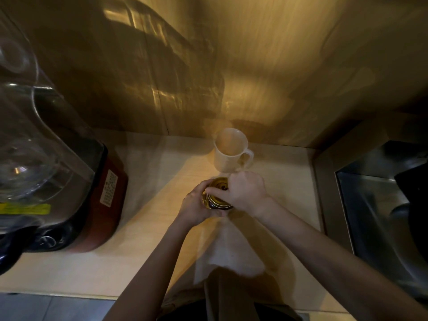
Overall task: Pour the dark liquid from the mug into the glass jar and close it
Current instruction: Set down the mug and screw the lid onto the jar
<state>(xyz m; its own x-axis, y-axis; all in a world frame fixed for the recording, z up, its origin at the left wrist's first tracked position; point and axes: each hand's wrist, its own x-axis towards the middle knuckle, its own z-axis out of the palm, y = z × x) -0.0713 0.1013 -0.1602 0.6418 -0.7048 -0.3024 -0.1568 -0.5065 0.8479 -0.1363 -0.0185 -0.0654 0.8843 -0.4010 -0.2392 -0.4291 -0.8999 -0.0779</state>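
A white mug (228, 150) stands upright on the wooden counter near the back wall, its handle to the right, and its inside looks empty. Just in front of it is the glass jar (208, 203), dark inside, mostly hidden by my hands. My left hand (196, 205) wraps around the jar's side. My right hand (246, 191) grips the round gold-toned lid (220, 185) on top of the jar.
A blender with a clear jug (30, 135) and red base (104, 205) fills the left of the counter. A steel sink (375, 205) lies to the right. A light cloth (229, 249) hangs over the counter's front edge below the jar.
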